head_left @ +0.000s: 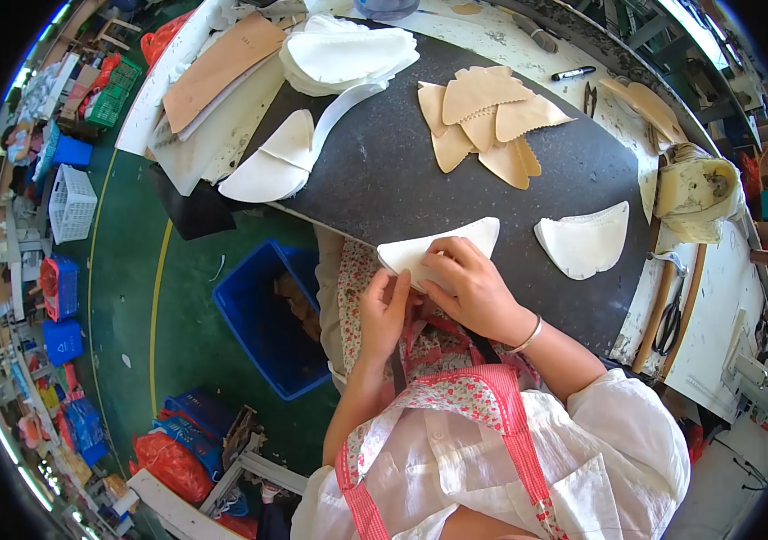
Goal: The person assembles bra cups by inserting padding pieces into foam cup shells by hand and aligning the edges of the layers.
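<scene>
At the near edge of the dark tabletop, I hold a white curved fabric piece between both hands. My left hand pinches its near left edge, thumb and fingers closed together. Curled over the middle of the piece is my right hand, its fingertips pressed on the surface. Whether it is one layer or several, I cannot tell. Another white piece lies to the right. Beyond my hands, several tan pieces with zigzag edges overlap in a loose pile.
A white stack sits at the back left, near white-and-cream pieces. Brown card lies at the left corner. A blue bin stands on the floor. To the right are black scissors, a marker and a cream-coloured machine part.
</scene>
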Available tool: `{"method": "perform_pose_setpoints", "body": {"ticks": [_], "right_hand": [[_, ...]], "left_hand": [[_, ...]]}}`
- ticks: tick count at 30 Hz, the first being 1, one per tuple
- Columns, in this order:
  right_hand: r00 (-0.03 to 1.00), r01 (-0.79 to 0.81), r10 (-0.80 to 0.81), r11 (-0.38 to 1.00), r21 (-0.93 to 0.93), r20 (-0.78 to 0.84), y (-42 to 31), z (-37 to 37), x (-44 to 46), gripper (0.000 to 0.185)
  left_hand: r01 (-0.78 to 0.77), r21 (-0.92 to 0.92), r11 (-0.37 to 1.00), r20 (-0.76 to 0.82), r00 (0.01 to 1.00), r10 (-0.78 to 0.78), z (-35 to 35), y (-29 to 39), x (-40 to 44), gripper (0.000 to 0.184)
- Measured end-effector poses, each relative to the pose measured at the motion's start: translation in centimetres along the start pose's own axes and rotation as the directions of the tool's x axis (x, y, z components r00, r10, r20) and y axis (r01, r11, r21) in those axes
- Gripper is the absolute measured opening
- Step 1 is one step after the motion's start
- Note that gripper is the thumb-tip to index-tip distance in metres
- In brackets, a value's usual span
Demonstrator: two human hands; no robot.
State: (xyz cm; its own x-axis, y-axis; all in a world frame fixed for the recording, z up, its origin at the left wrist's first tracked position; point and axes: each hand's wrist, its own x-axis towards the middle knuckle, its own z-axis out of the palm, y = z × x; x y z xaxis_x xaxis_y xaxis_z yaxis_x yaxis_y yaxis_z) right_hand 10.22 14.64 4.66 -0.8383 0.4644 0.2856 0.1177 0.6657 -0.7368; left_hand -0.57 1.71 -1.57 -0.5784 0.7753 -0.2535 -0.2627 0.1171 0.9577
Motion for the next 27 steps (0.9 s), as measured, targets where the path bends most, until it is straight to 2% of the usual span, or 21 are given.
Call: {"method": "perform_pose_setpoints", "body": {"ticks": [1,4,5,7,9,10,12,14,20,22,25,27], "right_hand": [[1.000,0.004,-0.004,1.000,0.013,0.006,0.0,0.1,0.3,0.025],[0.961,-0.252,0.204,0.923,0.291,0.186,-1.2,-1.9,1.1,0.029],[0.968,-0.217,0.158,0.917,0.334,0.195,-1.3,-2.5,1.3,0.030],[0.953,-0.285,0.200,0.842,0.458,0.226,-2.1,-3.4,1.4,0.029],[0.937,-0.346,0.237,0.732,0.587,0.257,-2.4,-4.4,1.3,0.027],[0.945,-0.326,0.231,0.708,0.627,0.230,-2.3,-4.6,1.2,0.025],[0.958,-0.284,0.221,0.654,0.702,0.181,-2.0,-4.9,0.9,0.023],[0.962,-0.272,0.222,0.681,0.680,0.162,-2.1,-5.5,0.6,0.017],[0.962,-0.273,0.222,0.706,0.654,0.162,-2.1,-6.4,0.3,0.011],[0.965,-0.262,0.209,0.719,0.644,0.160,-1.7,-6.2,0.3,0.009],[0.982,-0.168,0.189,0.893,0.418,-0.010,-1.7,-6.3,0.5,0.007],[0.961,-0.196,0.260,0.878,0.437,-0.091,-1.2,-6.8,0.4,0.006]], "left_hand": [[-0.011,-0.137,0.991,0.010,1.000,0.013,0.1,0.0,-0.2,0.025],[-0.110,-0.175,0.978,0.086,0.988,0.126,0.6,2.2,-1.6,0.030],[-0.198,-0.124,0.972,0.107,0.971,0.212,0.9,3.0,-1.7,0.031],[-0.374,-0.028,0.927,0.169,0.912,0.373,1.4,4.6,-1.8,0.033],[-0.361,-0.099,0.927,0.224,0.900,0.374,2.1,6.1,-1.6,0.033],[-0.353,-0.134,0.926,0.249,0.893,0.376,2.5,6.7,-1.5,0.034],[-0.366,-0.090,0.926,0.279,0.884,0.376,2.8,7.1,-1.1,0.031],[-0.366,-0.019,0.930,0.324,0.878,0.352,2.7,7.2,-0.8,0.030],[-0.339,-0.094,0.936,0.237,0.905,0.352,3.7,7.8,-1.0,0.025],[-0.336,-0.042,0.941,0.252,0.908,0.335,3.3,7.5,-0.9,0.024],[-0.417,0.077,0.906,0.207,0.895,0.395,2.8,7.0,-0.8,0.022],[-0.466,0.163,0.870,0.144,0.883,0.446,2.3,6.9,-0.8,0.020]]}}
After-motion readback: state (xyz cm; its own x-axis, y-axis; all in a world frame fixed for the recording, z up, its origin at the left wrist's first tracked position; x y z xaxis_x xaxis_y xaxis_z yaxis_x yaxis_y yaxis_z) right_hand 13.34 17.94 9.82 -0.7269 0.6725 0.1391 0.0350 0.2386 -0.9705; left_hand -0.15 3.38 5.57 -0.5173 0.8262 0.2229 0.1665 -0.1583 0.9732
